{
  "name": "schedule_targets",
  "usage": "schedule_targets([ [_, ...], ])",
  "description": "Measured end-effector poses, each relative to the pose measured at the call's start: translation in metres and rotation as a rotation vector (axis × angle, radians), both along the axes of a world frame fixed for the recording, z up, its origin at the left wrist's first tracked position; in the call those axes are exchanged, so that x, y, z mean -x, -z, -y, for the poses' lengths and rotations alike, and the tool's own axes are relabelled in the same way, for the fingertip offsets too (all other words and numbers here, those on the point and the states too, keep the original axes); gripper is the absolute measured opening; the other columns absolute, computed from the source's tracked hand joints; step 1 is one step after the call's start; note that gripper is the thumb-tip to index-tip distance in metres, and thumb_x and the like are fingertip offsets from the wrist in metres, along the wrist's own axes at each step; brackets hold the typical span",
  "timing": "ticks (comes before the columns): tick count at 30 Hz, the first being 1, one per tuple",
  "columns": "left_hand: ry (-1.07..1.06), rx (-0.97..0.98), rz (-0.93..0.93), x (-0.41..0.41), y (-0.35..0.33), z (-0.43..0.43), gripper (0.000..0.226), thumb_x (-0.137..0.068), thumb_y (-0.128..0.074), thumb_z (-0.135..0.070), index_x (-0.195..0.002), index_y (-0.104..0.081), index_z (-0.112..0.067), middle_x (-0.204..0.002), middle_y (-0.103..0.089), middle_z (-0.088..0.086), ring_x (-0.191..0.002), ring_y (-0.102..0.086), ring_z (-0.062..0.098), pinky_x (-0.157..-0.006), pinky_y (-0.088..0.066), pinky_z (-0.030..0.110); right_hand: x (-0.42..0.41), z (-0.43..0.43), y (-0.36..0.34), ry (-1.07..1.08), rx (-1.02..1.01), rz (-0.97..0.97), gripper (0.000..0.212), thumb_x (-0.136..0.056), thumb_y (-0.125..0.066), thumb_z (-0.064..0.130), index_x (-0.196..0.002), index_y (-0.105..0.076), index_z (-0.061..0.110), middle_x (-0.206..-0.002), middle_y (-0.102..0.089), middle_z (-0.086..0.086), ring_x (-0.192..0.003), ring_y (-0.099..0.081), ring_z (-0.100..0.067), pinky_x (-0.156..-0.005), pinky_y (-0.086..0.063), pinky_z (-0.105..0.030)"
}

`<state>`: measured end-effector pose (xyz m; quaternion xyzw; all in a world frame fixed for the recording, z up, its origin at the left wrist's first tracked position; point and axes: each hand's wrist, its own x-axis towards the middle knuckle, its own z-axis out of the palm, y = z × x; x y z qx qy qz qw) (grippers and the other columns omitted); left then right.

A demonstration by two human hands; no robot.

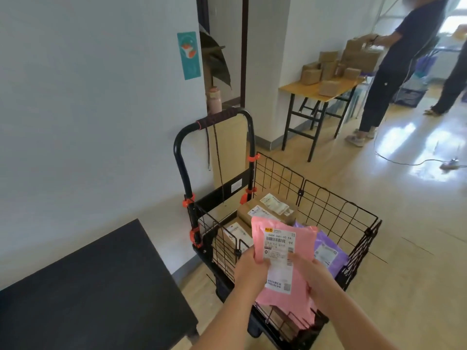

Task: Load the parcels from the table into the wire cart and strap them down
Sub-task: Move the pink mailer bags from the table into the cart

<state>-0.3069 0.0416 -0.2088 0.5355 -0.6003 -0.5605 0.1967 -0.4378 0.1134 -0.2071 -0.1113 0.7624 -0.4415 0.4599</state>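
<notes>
Head view: your left hand (250, 267) and right hand (312, 274) grip opposite edges of a pink mailer (283, 261) bearing a white barcode label, held above the black wire cart (336, 213) containing brown boxes (265, 210).

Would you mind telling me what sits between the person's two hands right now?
In the head view, the pink mailer with its white shipping label lies between the left hand and right hand, both gripping it above the wire cart.
</notes>
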Motion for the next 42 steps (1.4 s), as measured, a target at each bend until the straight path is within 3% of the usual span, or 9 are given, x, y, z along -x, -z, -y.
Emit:
schedule_targets([
  [5,0.018,0.002,0.111,0.042,0.018,0.042,0.019,-0.096,-0.053,-0.017,-0.112,-0.059,-0.025,-0.109,-0.066,-0.007,-0.094,-0.065,0.012,-0.072,-0.057,0.025,0.036,0.028,0.001,0.013,-0.010,0.032,0.016,-0.092,-0.066,0.019,-0.106,-0.061,0.013,-0.091,-0.074,-0.007,-0.083,-0.072,-0.024,-0.076,-0.060,-0.045],
  [8,0.044,0.077,0.169,0.066,0.025,0.059,0.019,-0.098,-0.049,-0.021,-0.115,-0.058,-0.026,-0.107,-0.065,-0.008,-0.092,-0.064,0.010,-0.071,-0.057,0.026,0.063,0.039,0.004,0.048,-0.007,-0.046,0.036,-0.090,-0.065,0.010,-0.124,-0.054,0.009,-0.104,-0.069,-0.007,-0.088,-0.070,-0.022,-0.077,-0.060,-0.046],
  [11,0.103,0.183,0.273,0.084,0.027,0.073,0.014,-0.101,-0.049,-0.027,-0.111,-0.057,-0.025,-0.100,-0.063,-0.009,-0.086,-0.063,0.008,-0.061,-0.050,0.019,0.087,0.046,0.001,0.055,-0.044,-0.277,0.059,-0.089,-0.069,0.011,-0.141,-0.042,0.008,-0.125,-0.059,-0.009,-0.090,-0.059,-0.017,-0.059,-0.048,-0.024],
  [16,0.230,0.320,0.413,0.104,0.037,0.085,0.015,-0.101,-0.049,-0.024,-0.112,-0.059,-0.026,-0.102,-0.063,-0.007,-0.090,-0.062,0.009,-0.076,-0.056,0.027,0.117,0.058,0.012,-0.213,-0.103,-0.557,0.073,-0.085,-0.073,0.019,-0.148,-0.037,0.024,-0.147,-0.046,-0.001,-0.102,-0.058,-0.014,-0.063,-0.049,-0.017],
  [19,0.297,0.344,0.476,0.117,0.049,0.091,0.021,-0.100,-0.051,-0.017,-0.117,-0.059,-0.024,-0.104,-0.064,-0.005,-0.092,-0.061,0.012,-0.074,-0.053,0.024,0.134,0.073,0.027,-0.429,-0.178,-0.522,0.060,-0.087,-0.071,0.018,-0.141,-0.044,0.021,-0.128,-0.058,0.001,-0.077,-0.059,-0.003,-0.045,-0.047,-0.014],
  [24,0.290,0.284,0.595,0.130,0.073,0.093,0.023,-0.097,-0.049,-0.007,-0.107,-0.064,-0.021,-0.097,-0.062,0.000,-0.089,-0.059,0.018,-0.074,-0.053,0.029,0.163,0.092,0.062,-0.717,-0.315,-0.399,0.017,-0.089,-0.067,0.017,-0.102,-0.056,0.015,-0.090,-0.061,0.003,-0.073,-0.060,-0.006,-0.053,-0.049,-0.016],
  [33,-0.034,0.072,0.661,0.163,0.124,0.091,0.032,-0.098,-0.049,-0.008,-0.124,-0.058,-0.025,-0.110,-0.061,-0.004,-0.098,-0.059,0.016,-0.084,-0.053,0.031,0.210,0.141,0.134,-0.972,-0.406,-0.306,0.006,-0.093,-0.059,0.016,-0.095,-0.054,0.018,-0.081,-0.056,0.003,-0.067,-0.052,-0.009,-0.059,-0.043,-0.019],
  [40,-0.148,-0.051,0.743,0.155,0.172,0.078,0.039,-0.095,-0.056,-0.014,-0.131,-0.047,-0.025,-0.141,-0.039,-0.003,-0.130,-0.038,0.015,-0.106,-0.041,0.028,0.203,0.162,0.208,-0.860,-0.492,-0.132,0.015,-0.095,-0.055,0.012,-0.108,-0.058,0.008,-0.101,-0.065,-0.013,-0.079,-0.060,-0.023,-0.069,-0.053,-0.038],
  [42,-0.109,-0.148,0.772,0.153,0.186,0.072,0.040,-0.097,-0.056,-0.018,-0.135,-0.045,-0.022,-0.143,-0.038,0.000,-0.132,-0.036,0.017,-0.107,-0.035,0.027,0.199,0.162,0.224,-0.865,-0.509,-0.107,0.004,-0.093,-0.056,0.011,-0.096,-0.059,0.009,-0.087,-0.061,-0.010,-0.067,-0.055,-0.019,-0.060,-0.048,-0.032],
])
